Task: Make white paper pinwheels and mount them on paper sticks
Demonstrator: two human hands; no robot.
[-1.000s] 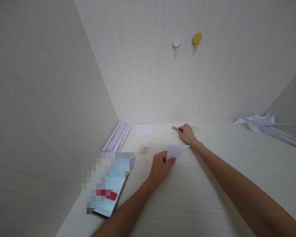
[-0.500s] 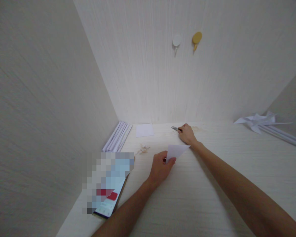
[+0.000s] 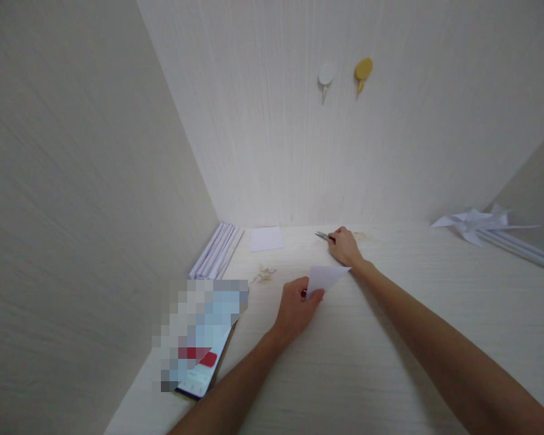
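Note:
My left hand point(image 3: 294, 308) pinches a small white folded paper triangle point(image 3: 325, 277) by its lower corner, just above the pale wooden desk point(image 3: 367, 350). My right hand point(image 3: 343, 246) reaches to the back of the desk and closes over a pair of metal scissors point(image 3: 323, 236), whose blades stick out to the left near the back wall. The two hands are a short way apart, the right one farther back.
A white square sheet point(image 3: 266, 238) lies at the back, with rolled white paper sticks point(image 3: 216, 251) to its left. A phone point(image 3: 199, 362) lies at the front left. White paper pinwheels point(image 3: 474, 220) rest at the right. Two wall hooks point(image 3: 344, 72) hang above.

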